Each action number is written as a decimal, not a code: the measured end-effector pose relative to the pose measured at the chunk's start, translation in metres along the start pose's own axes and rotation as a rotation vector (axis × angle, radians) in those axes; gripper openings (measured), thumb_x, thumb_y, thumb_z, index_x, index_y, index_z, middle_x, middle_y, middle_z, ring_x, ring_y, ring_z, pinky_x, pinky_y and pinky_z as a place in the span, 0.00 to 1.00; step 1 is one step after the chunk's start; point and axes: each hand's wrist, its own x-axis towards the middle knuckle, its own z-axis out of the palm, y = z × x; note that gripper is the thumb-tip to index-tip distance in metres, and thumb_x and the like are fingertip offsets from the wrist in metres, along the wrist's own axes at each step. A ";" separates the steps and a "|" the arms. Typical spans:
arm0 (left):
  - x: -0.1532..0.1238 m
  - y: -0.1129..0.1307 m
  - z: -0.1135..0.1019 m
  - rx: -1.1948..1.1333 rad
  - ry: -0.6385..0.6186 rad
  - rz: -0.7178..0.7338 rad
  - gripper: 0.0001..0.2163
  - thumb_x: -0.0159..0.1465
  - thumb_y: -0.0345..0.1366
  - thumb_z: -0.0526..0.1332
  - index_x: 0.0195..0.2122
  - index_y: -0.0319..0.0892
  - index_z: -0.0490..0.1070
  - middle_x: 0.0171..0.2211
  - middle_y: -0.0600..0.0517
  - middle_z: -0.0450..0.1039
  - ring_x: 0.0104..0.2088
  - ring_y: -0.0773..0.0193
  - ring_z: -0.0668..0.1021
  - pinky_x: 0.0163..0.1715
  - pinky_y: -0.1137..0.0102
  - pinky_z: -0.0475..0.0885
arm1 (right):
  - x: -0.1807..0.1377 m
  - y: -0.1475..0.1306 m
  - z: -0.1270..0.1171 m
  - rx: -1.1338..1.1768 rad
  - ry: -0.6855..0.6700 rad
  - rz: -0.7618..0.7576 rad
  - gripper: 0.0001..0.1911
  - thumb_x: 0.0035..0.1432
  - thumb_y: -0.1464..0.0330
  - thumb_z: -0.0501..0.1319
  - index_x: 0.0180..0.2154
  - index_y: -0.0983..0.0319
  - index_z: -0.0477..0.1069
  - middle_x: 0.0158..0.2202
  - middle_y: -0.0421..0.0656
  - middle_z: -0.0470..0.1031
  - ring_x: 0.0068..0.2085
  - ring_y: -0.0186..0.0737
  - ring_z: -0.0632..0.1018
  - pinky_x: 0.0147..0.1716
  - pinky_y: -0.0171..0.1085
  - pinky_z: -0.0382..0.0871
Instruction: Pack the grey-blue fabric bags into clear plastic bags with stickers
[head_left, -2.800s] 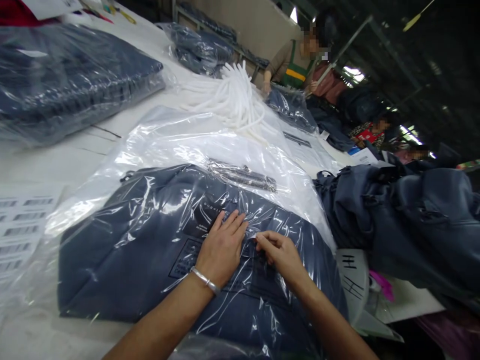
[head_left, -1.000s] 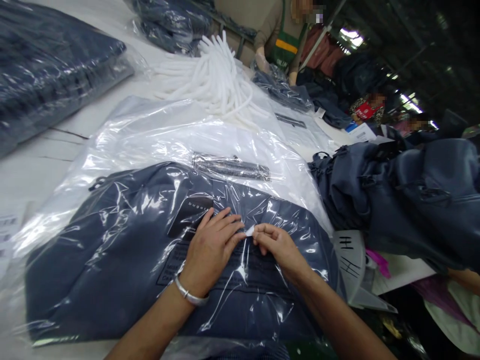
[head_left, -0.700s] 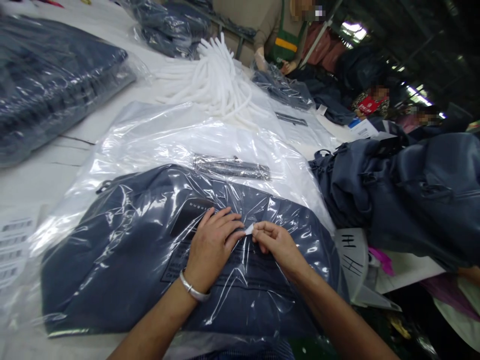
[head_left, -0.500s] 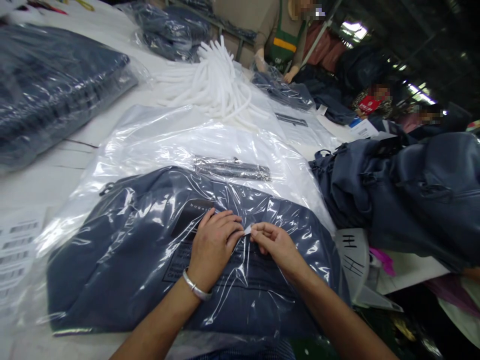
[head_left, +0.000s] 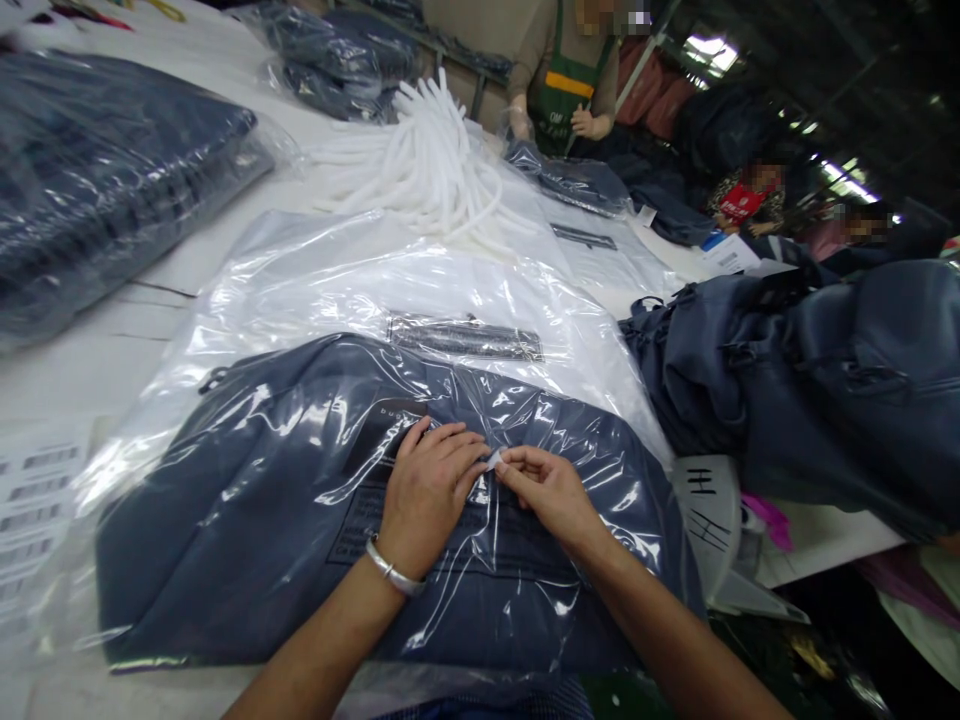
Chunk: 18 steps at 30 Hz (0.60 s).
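A folded navy garment in a clear plastic bag (head_left: 247, 520) lies before me on the white table (head_left: 97, 360). My left hand (head_left: 427, 490), with a silver bangle on the wrist, rests on the bag, fingers held together and curled toward a small white sticker (head_left: 494, 459). My right hand (head_left: 546, 488) pinches that sticker between thumb and fingers right at the left fingertips. Printed text shows on the bag under my hands.
Empty clear bags (head_left: 420, 290) lie beyond, then a bundle of white cords (head_left: 435, 170). Bagged navy stacks sit far left (head_left: 105, 170) and at the back (head_left: 337, 55). Loose navy garments (head_left: 810, 380) pile at right. Barcode label sheets (head_left: 30, 500) lie left. A person in a green apron (head_left: 562, 70) works opposite.
My hands stay together on the bag, the right now pinching a small white sticker that was not showing 2.8 s ago. The view shifted slightly. The person opposite moved their hands.
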 end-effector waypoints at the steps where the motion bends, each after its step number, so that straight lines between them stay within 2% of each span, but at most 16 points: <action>1: 0.000 0.000 0.000 0.006 -0.004 0.006 0.08 0.66 0.34 0.58 0.44 0.48 0.75 0.47 0.55 0.78 0.54 0.58 0.74 0.63 0.51 0.57 | 0.000 0.000 0.000 0.000 0.000 0.000 0.16 0.51 0.57 0.68 0.36 0.62 0.76 0.27 0.38 0.73 0.24 0.29 0.66 0.21 0.30 0.57; 9: 0.000 -0.004 0.003 0.008 0.014 0.005 0.06 0.66 0.35 0.58 0.37 0.47 0.75 0.45 0.56 0.79 0.52 0.59 0.75 0.62 0.52 0.57 | -0.001 0.000 -0.002 -0.046 0.019 0.000 0.18 0.52 0.56 0.66 0.37 0.63 0.77 0.30 0.42 0.78 0.21 0.28 0.66 0.21 0.30 0.60; 18: 0.002 0.001 0.002 0.023 0.001 0.003 0.06 0.66 0.32 0.57 0.37 0.45 0.74 0.45 0.53 0.79 0.53 0.58 0.75 0.61 0.50 0.57 | 0.001 0.001 -0.002 -0.061 0.041 0.036 0.17 0.50 0.57 0.67 0.34 0.64 0.77 0.28 0.42 0.79 0.20 0.27 0.66 0.20 0.30 0.59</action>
